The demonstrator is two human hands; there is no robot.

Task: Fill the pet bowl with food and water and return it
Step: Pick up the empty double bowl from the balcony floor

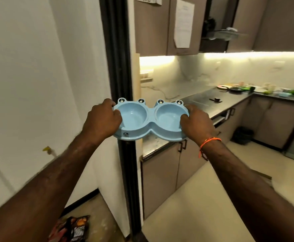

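Note:
A light blue double pet bowl with frog-eye knobs on its far rim is held level in the air in front of me, at a dark door frame. Both of its round basins look empty. My left hand grips the bowl's left end, thumb over the rim. My right hand grips the right end the same way; an orange thread band circles that wrist.
A dark door frame stands just behind the bowl. Past it runs a dark kitchen counter with dishes and green items at its far end. A black bin stands on the floor. Snack bags lie at my feet.

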